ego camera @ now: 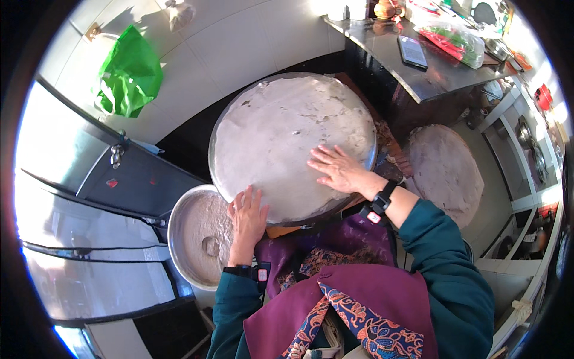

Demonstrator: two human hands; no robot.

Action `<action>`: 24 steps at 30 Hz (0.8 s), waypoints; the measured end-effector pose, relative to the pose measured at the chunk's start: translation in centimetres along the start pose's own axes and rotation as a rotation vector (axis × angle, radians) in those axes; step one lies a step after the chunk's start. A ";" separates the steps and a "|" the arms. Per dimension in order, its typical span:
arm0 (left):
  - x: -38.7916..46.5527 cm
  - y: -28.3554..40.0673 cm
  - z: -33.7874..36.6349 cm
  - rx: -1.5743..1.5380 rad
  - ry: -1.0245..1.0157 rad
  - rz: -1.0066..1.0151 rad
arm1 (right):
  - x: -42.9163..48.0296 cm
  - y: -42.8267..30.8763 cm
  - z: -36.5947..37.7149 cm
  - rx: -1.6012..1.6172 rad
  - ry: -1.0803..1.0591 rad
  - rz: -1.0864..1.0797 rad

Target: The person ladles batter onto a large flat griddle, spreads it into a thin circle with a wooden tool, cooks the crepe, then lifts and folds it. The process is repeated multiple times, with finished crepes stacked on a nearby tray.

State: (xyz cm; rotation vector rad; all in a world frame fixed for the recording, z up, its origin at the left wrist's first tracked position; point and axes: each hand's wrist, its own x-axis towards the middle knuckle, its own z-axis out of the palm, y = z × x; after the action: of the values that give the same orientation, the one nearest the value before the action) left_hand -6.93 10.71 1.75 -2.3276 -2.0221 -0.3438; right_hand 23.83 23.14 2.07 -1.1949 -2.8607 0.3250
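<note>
A large round griddle [214, 148] stands before me, its top covered by a thin, pale grey sheet of batter or dough [269, 134] with small holes and rough patches at the upper right. My right hand [336, 169] lies palm down near the sheet's right side, fingers spread. At the lower left edge is my left hand [248, 215], fingers apart, their tips at the sheet's rim. Left of it sits a metal bowl [172, 242] of greyish batter with a ladle [210, 246] in it, partly hidden by that hand.
On the right, a stack of pale flat sheets [444, 170] lies low. A dark stone counter [381, 49] at the upper right holds a phone [412, 52] and plastic bags [453, 42]. A green bag [130, 76] hangs on the tiled wall, above a dark cabinet [134, 170].
</note>
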 end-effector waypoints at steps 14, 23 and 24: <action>0.9 0.4 0.2 -0.293 0.158 0.024 | -8.1 11.3 1.5 0.085 1.132 0.562; 0.9 2.3 -0.2 -0.411 0.090 0.016 | -11.8 11.5 12.4 0.347 0.502 0.980; 0.9 2.5 -0.3 -0.413 0.090 0.018 | -10.8 11.1 12.6 0.370 0.471 0.982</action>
State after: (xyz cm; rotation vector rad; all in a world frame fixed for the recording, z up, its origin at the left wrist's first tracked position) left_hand -4.41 11.14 2.48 -2.4874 -2.0454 -0.9263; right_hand 37.97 20.79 -11.84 -2.1116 -1.5682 0.4617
